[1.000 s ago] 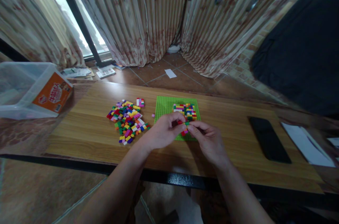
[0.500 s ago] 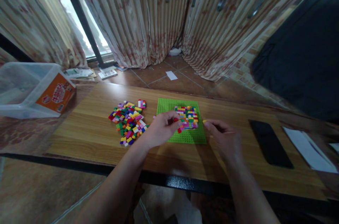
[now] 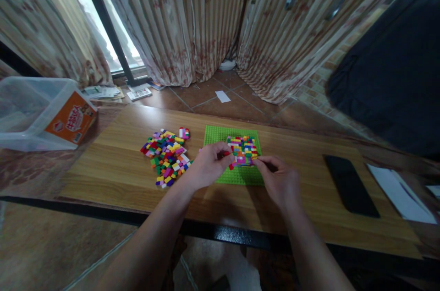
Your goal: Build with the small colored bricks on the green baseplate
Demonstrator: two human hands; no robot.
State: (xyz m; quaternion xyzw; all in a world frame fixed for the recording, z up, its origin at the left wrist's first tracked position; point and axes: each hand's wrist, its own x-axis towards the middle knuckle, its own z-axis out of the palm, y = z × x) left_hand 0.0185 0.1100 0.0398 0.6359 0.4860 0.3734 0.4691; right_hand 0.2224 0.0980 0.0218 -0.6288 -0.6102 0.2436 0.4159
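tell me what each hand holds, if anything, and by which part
The left hand seems to hold a red brick, the right hand a yellow brick, each in a pinch; which part of each is gripped cannot be told.

Noted a long, light-brown wood-grain tabletop (image 3: 117, 158) with a glossy black front rail (image 3: 233, 233). Found directly on it: at left, a loose heap of small multicoloured plastic bricks (image 3: 167, 153); near centre, a flat green studded plastic baseplate (image 3: 212, 135); at right, a flat black rectangular slab (image 3: 350, 185), phone-like in shape
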